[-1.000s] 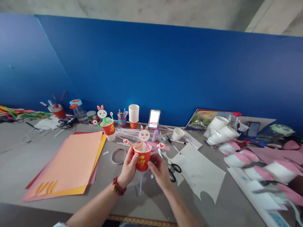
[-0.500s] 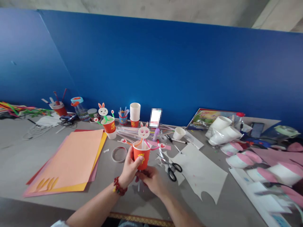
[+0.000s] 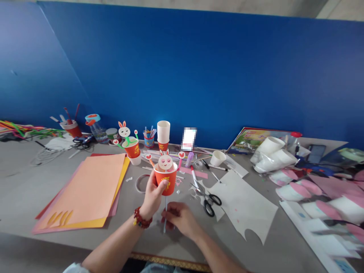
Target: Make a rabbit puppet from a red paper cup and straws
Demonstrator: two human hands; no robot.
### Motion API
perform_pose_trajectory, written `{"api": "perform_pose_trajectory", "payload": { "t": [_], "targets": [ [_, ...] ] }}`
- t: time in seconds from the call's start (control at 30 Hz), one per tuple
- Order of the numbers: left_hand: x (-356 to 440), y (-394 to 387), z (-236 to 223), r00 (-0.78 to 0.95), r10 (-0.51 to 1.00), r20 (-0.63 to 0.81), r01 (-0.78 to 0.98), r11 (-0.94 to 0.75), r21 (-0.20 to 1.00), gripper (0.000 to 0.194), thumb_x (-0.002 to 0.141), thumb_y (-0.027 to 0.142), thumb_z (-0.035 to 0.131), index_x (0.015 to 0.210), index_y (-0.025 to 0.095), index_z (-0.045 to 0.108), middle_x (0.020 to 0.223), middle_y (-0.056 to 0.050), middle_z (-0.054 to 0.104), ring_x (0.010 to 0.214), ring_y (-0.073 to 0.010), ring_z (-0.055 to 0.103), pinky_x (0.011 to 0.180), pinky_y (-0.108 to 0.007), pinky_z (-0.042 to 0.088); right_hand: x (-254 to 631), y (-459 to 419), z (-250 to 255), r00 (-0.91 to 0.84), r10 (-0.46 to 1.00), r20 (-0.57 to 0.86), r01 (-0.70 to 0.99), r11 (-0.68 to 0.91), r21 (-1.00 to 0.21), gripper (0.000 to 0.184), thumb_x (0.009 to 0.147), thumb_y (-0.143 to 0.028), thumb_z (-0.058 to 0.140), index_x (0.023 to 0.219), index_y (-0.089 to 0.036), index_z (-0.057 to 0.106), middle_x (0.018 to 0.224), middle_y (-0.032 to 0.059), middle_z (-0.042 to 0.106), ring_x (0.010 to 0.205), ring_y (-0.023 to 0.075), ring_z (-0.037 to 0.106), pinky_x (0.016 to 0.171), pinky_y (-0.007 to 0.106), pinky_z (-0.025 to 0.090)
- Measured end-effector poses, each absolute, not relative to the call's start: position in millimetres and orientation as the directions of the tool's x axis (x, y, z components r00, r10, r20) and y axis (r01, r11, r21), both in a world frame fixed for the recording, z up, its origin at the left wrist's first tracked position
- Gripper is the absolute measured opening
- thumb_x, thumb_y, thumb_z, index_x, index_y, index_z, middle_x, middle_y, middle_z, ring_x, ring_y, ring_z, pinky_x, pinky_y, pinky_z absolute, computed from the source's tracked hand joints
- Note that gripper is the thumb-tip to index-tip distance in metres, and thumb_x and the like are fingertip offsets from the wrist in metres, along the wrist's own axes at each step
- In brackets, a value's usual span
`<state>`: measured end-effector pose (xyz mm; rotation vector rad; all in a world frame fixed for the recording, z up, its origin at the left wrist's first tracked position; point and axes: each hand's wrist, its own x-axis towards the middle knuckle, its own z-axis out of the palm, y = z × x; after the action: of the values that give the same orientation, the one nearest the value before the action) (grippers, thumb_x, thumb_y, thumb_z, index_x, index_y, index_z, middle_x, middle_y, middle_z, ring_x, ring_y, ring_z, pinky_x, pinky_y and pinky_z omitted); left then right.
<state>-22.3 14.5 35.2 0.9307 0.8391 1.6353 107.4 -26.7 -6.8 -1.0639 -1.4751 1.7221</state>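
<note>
A red paper cup (image 3: 170, 185) with yellow lettering is upright in my left hand (image 3: 153, 197), whose fingers wrap its left side. Out of its rim peeks a white paper bunny face (image 3: 165, 162) with pink cheeks. Heart-marked paper paws rise on either side, on an orange and a pink stem. A thin, pale straw (image 3: 166, 204) runs down through the cup's underside. My right hand (image 3: 178, 218) pinches this straw below the cup. Behind, to the left, a similar bunny cup (image 3: 131, 148) with green arms stands on an upturned white cup.
Black-handled scissors (image 3: 209, 201) lie beside a cut white sheet (image 3: 247, 204) on the right. Coloured paper (image 3: 88, 185) is stacked at left, near a tape roll (image 3: 141, 184). Pink-and-white cups (image 3: 290, 191) and bagged white cups (image 3: 274, 155) crowd the far right.
My right hand has moved down away from the cup with the straw. The bunny face has sunk from above the rim into the cup, and the paws now point upward.
</note>
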Motion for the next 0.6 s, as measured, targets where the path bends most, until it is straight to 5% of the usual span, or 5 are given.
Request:
{"api": "perform_pose_trajectory", "payload": {
  "t": [0.3, 0.6],
  "targets": [
    [-12, 2, 24, -0.078, 0.990, 0.121, -0.369, -0.141, 0.919, 0.054, 0.079, 0.038, 0.074, 0.126, 0.021, 0.056, 0.099, -0.004, 0.069, 0.075, -0.0146, 0.061, 0.065, -0.023, 0.051, 115, -19, 2, -0.389, 0.918, -0.081, 0.031, -0.074, -0.997, 0.040, 0.083, -0.056, 0.065, 0.068, -0.019, 0.067, 0.053, -0.0024, 0.060, 0.044, 0.0108, 0.051, 0.047, 0.022, 0.041],
    [-16, 9, 38, -0.160, 0.977, 0.142, -0.439, -0.199, 0.876, 0.052, 0.079, 0.037, 0.074, 0.125, 0.022, 0.056, 0.108, -0.007, 0.069, 0.091, -0.0199, 0.066, 0.079, -0.029, 0.054, 111, -24, -10, -0.488, 0.857, -0.167, 0.103, -0.133, -0.986, 0.049, 0.083, -0.064, 0.061, 0.069, -0.017, 0.066, 0.053, -0.0006, 0.061, 0.042, 0.0107, 0.051, 0.043, 0.021, 0.039]
  ]
}}
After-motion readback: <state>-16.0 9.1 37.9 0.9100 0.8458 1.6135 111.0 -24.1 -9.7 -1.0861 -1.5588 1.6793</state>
